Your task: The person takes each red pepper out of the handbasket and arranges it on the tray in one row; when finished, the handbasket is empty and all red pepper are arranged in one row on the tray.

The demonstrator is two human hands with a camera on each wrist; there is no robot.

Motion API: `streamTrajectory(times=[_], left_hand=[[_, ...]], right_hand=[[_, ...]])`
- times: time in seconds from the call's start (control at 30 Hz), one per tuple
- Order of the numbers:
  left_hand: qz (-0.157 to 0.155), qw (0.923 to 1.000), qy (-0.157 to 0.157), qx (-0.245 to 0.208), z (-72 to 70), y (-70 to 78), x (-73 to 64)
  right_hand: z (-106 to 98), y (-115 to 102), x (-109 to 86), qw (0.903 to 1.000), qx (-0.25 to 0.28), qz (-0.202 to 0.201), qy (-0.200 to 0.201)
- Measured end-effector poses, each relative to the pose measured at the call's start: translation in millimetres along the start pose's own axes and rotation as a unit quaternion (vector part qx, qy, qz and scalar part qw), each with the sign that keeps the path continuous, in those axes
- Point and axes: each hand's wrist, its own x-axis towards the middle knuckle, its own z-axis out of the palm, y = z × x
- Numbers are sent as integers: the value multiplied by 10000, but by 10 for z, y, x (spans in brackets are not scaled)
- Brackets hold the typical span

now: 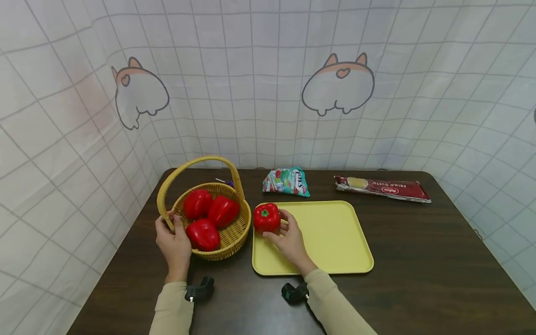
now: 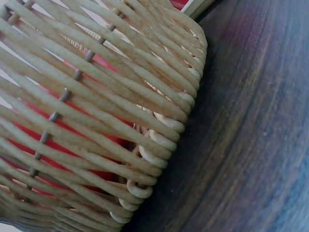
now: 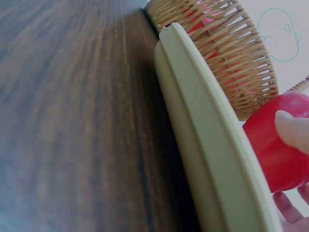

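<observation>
My left hand grips the left side of a yellow wicker basket, at the foot of its arched handle. Inside lie three red bell peppers. Over the left end of a yellow tray, my right hand holds another red bell pepper, green stem showing. In the right wrist view the thumb presses on this pepper, with fingers on its other side. Whether the pepper touches the tray I cannot tell. The left wrist view shows only the basket's woven wall, red showing through its gaps.
Behind the tray lies a teal candy bag. A dark red packet lies at the back right. Something small and purple is partly hidden behind the basket. All stand on a dark wooden table before a white gridded curtain.
</observation>
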Motion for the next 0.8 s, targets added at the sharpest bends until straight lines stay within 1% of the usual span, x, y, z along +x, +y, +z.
streamTrajectory(times=[0.07, 0.17, 0.27, 0.3, 0.4, 0.5, 0.53, 0.6, 0.67, 0.73, 0.8], left_hand=[[5, 10000, 39, -17, -3, 5, -9], [47, 9999, 94, -92, -5, 16, -21], [108, 9998, 132, -140, 0, 22, -24], [125, 9997, 127, -160, 2, 20, -21], [132, 9997, 139, -170, 4, 6, -17], [163, 9996, 148, -161, 3, 0, -12], [195, 9996, 163, -153, 1, -3, -9], [277, 9993, 220, -118, -4, -11, -2], [359, 9989, 271, -106, -12, -19, 5], [385, 9988, 304, -89, -23, -29, 8], [359, 9987, 329, -116, -35, -36, 6]], right_hand=[[0, -32, -25, 10000, -27, 0, 24], [0, -72, -50, 9996, -62, -108, 260], [0, -113, -59, 9968, -28, -438, 663], [0, -88, -41, 9949, -51, -577, 826], [13, 14, 11, 9851, -214, -1159, 1252], [46, 94, 50, 9695, -583, -1779, 1580], [64, 61, 38, 9638, -698, -1988, 1636], [115, -33, -3, 9553, -837, -2322, 1629], [189, -122, -56, 9507, -876, -2569, 1502], [284, -201, -117, 9552, -698, -2606, 1215], [391, -270, -184, 9662, -427, -2444, 700]])
